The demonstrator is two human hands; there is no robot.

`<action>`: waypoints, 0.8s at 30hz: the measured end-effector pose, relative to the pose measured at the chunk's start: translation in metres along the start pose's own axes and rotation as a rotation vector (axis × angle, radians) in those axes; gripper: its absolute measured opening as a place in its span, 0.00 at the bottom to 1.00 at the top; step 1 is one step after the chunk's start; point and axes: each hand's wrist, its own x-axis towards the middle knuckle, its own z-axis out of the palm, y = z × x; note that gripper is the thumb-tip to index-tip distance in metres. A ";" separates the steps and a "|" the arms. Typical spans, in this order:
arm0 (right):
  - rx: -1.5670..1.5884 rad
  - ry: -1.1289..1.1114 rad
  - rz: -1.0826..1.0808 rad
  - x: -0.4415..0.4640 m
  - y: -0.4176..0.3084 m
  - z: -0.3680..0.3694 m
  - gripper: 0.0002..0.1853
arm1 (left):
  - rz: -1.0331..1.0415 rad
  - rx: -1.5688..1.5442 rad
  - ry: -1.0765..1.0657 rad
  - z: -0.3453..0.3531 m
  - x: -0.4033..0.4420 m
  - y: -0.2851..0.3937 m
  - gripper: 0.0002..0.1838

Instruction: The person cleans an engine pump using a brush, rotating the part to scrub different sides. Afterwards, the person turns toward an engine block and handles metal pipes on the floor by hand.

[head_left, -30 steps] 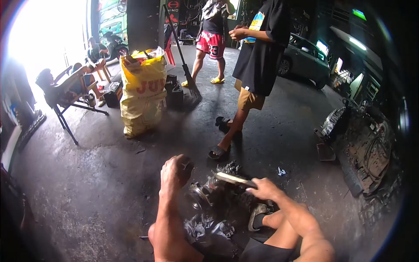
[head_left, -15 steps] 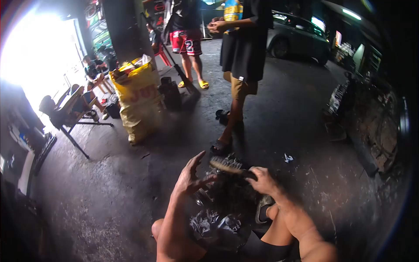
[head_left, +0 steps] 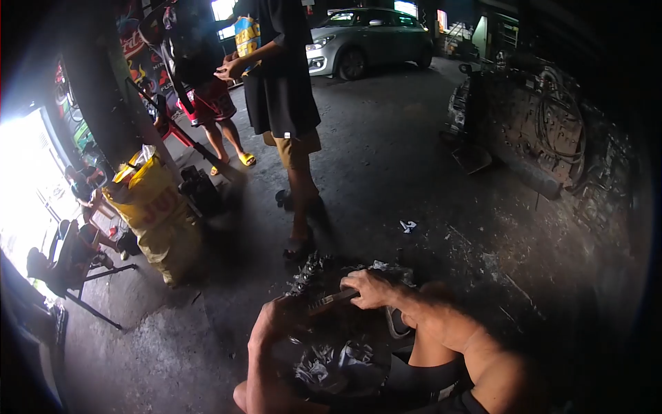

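My right hand [head_left: 372,288] is closed around the handle of a brush [head_left: 332,299], which looks like a wire brush and points left. Close to the brush's far end is my left hand [head_left: 274,319], its fingers bent and lost in shadow. A dark, greasy metal part [head_left: 309,276] with a knobbly surface lies on the floor just beyond both hands. More dark parts sit under the hands, too dim to make out. Crumpled greyish scraps [head_left: 316,366], paper or rag, lie between my legs.
A person in a black shirt [head_left: 283,96] stands just ahead; another in red shorts [head_left: 210,103] is behind. At left are a stuffed yellow sack [head_left: 155,214] and a metal stand [head_left: 96,276]. A large engine block [head_left: 545,131] stands right, a silver car [head_left: 372,41] at the back.
The view has swung right. My left hand, raised with fingers spread before, has come down beside the brush. My right hand still holds the brush, now lower over the parts.
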 end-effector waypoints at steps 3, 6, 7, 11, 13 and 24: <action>0.003 -0.003 -0.009 -0.005 0.001 0.001 0.17 | -0.111 -0.008 0.024 0.001 -0.009 0.019 0.18; -0.002 -0.004 -0.027 -0.006 0.002 0.002 0.17 | -0.050 -0.040 0.116 0.000 -0.016 0.021 0.16; -0.004 -0.001 -0.043 -0.005 0.002 0.003 0.16 | 0.041 -0.034 0.169 0.001 -0.018 0.011 0.16; -0.038 -0.051 -0.027 -0.002 -0.004 -0.006 0.17 | 0.225 -0.047 0.165 -0.001 -0.009 -0.018 0.18; -0.031 -0.048 -0.021 -0.001 -0.011 -0.010 0.17 | 0.237 -0.089 0.146 -0.003 -0.010 -0.016 0.19; -0.054 -0.083 -0.045 0.004 -0.016 -0.008 0.16 | 0.257 -0.003 0.196 0.010 0.015 -0.054 0.17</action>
